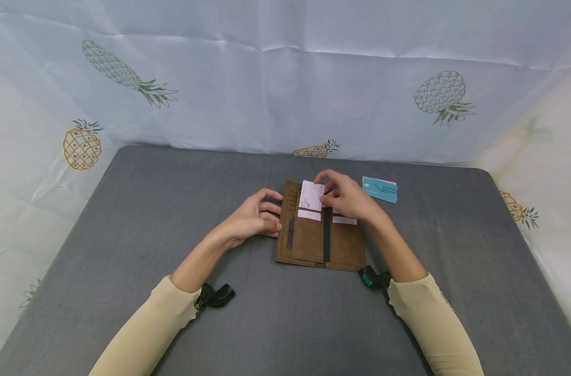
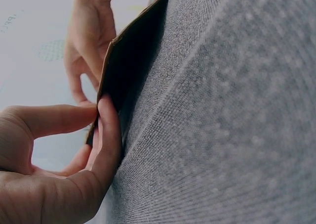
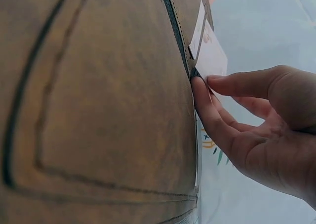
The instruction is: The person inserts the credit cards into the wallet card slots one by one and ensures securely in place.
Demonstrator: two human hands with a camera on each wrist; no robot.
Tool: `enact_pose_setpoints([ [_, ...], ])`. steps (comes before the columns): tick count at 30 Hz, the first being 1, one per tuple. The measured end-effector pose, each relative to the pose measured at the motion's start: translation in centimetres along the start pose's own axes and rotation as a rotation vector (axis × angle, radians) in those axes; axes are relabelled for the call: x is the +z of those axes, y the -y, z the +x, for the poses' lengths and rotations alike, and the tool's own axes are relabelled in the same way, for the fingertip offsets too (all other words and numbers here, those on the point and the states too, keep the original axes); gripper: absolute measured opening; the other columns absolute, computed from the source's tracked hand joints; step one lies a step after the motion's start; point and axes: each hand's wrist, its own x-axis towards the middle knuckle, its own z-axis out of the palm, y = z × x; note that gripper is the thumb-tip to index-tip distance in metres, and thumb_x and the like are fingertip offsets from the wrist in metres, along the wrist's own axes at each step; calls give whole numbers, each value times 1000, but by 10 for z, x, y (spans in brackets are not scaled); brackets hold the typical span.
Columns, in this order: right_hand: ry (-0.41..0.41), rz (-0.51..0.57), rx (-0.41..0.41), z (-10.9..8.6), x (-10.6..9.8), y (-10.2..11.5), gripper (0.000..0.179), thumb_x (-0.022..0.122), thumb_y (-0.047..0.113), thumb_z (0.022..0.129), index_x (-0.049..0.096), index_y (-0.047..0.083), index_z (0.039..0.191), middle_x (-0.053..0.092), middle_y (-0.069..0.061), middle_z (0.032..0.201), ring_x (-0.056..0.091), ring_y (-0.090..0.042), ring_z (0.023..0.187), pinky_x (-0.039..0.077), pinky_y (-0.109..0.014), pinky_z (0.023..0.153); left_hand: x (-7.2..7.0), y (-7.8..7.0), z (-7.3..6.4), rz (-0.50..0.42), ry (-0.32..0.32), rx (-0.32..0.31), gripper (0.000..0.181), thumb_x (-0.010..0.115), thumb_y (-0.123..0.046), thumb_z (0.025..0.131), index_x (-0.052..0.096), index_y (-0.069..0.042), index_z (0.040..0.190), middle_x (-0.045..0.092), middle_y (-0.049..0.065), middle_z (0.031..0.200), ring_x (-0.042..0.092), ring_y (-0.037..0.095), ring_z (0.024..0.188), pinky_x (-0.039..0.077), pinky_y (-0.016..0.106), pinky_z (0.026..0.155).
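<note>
A brown wallet (image 1: 308,244) lies unfolded on the table, a dark strip running down its middle. At its left edge my left hand (image 1: 250,218) grips the leather, thumb on top and fingers tucked beneath in the left wrist view. My right hand (image 1: 348,196) pinches the right edge of a pale card (image 1: 310,195) that stands out of a slot in the left half. Another pale card (image 1: 309,214) shows through the slot below it. In the right half, a further pale card (image 1: 344,220) is partly hidden by my right hand.
A teal card (image 1: 380,189) overlaps a pale one on the grey table (image 1: 196,183), right of the wallet. Behind the table's far edge hangs a white curtain (image 1: 285,94) printed with pineapples. Each sleeve carries a black wrist device (image 1: 215,296).
</note>
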Motion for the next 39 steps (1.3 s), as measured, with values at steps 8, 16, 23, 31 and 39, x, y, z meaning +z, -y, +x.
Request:
enact_pose_setpoints([
  [8, 17, -48, -31, 0, 2, -1, 28, 65, 1, 106, 63, 3, 133, 65, -21, 111, 72, -31, 92, 54, -36, 77, 0, 0, 0, -1, -1, -1, 74, 64, 18, 90, 39, -5, 156, 57, 18, 128, 70, 16, 92, 69, 39, 83],
  [16, 46, -68, -28, -1, 4, 2, 22, 69, 1, 103, 68, 0, 124, 66, -17, 110, 66, -28, 97, 56, -37, 83, 0, 0, 1, 2, 0, 0, 74, 63, 17, 90, 39, -5, 156, 57, 19, 130, 71, 16, 93, 69, 39, 83],
  [23, 76, -74, -45, -2, 4, 3, 15, 71, 4, 103, 73, 0, 117, 74, -17, 110, 72, -26, 100, 60, -38, 88, 0, 0, 0, 8, -3, -6, 75, 65, 18, 90, 39, -6, 157, 57, 20, 133, 71, 16, 94, 69, 38, 83],
  [31, 89, -86, -44, 0, 4, 0, 12, 70, 4, 103, 76, 0, 113, 76, -16, 108, 73, -22, 93, 61, -35, 84, 0, 0, 0, 8, 2, -5, 74, 66, 17, 92, 39, -6, 157, 57, 19, 132, 71, 16, 94, 69, 39, 83],
  [39, 81, -93, -45, 0, 5, 2, 13, 72, 4, 102, 78, 0, 113, 77, -18, 109, 75, -22, 95, 65, -38, 87, -1, 0, 0, 11, 4, -8, 73, 64, 15, 92, 38, -7, 157, 57, 20, 132, 71, 17, 95, 69, 39, 84],
])
